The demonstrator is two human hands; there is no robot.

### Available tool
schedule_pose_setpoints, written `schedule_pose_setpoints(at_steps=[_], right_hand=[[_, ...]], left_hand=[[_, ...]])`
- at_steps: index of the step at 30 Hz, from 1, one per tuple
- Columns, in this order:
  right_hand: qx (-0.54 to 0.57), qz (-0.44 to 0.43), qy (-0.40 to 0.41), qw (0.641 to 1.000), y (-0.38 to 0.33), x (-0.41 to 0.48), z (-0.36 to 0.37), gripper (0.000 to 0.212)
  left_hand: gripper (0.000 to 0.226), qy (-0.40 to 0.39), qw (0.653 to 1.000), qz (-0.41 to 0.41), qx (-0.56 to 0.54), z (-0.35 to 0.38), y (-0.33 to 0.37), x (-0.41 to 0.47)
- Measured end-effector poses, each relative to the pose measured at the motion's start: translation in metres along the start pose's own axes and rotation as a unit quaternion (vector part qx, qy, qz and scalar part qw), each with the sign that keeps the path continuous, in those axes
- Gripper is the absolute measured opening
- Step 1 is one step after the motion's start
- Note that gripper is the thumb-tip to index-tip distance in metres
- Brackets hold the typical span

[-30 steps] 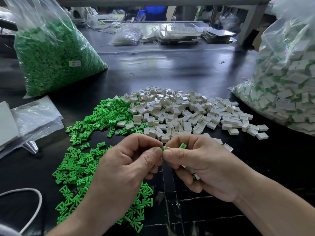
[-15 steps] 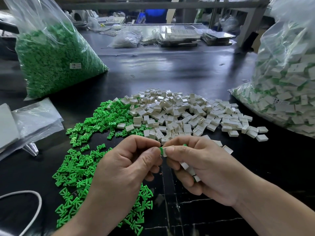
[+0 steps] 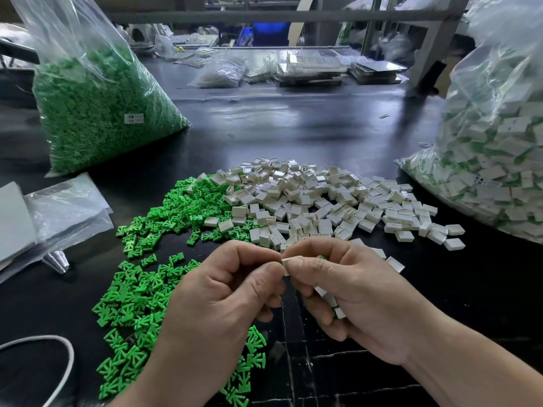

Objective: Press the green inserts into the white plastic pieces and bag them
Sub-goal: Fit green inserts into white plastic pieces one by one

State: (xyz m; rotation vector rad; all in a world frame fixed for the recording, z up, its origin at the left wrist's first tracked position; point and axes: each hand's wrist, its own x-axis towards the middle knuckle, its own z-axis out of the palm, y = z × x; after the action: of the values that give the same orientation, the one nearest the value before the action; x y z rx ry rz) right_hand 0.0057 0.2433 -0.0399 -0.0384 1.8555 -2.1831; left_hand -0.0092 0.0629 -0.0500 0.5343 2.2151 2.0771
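My left hand (image 3: 223, 292) and my right hand (image 3: 352, 298) meet in front of me over the black table (image 3: 293, 136). Between both thumbs and forefingers they pinch one small white plastic piece (image 3: 286, 263); its green insert is hidden except for a green speck behind my right forefinger. My right hand also keeps several more white pieces (image 3: 330, 301) tucked under its curled fingers. A heap of loose white pieces (image 3: 323, 201) lies beyond the hands. Loose green inserts (image 3: 141, 292) are spread at the left and under my left wrist.
A large clear bag of green inserts (image 3: 97, 113) stands at the back left. A big clear bag of assembled white-and-green pieces (image 3: 493, 148) bulges at the right. Flat empty plastic bags (image 3: 58, 212) lie at the left edge, a white cord (image 3: 63, 374) at the bottom left.
The green insert that showed between my fingertips has gone into the white piece and is now almost hidden. Both hands stay together in the same spot.
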Motion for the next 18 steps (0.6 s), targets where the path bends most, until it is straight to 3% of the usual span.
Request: schedule_pose_setpoints(at_steps=[4,9,14,18], right_hand=[[-0.004,0.008,0.007,1.0,-0.0013,-0.0006,0.0007,0.012],[0.047,0.02,-0.017,0.999,-0.0031,-0.0025,0.0006,0.011],[0.083,0.018,-0.066,0.994,-0.0014,-0.0044,0.003,0.014],[0.098,0.04,-0.085,0.991,-0.0026,-0.0043,0.0024,0.051]], left_hand=[[0.013,-0.016,0.999,-0.01,-0.036,-0.0021,-0.001,0.0017],[0.023,-0.024,0.993,-0.037,-0.111,-0.0019,0.0013,0.0041],[0.048,-0.093,0.952,-0.116,-0.268,0.0023,0.0017,0.007],[0.045,-0.148,0.908,-0.153,-0.36,0.0029,0.0013,0.0065]])
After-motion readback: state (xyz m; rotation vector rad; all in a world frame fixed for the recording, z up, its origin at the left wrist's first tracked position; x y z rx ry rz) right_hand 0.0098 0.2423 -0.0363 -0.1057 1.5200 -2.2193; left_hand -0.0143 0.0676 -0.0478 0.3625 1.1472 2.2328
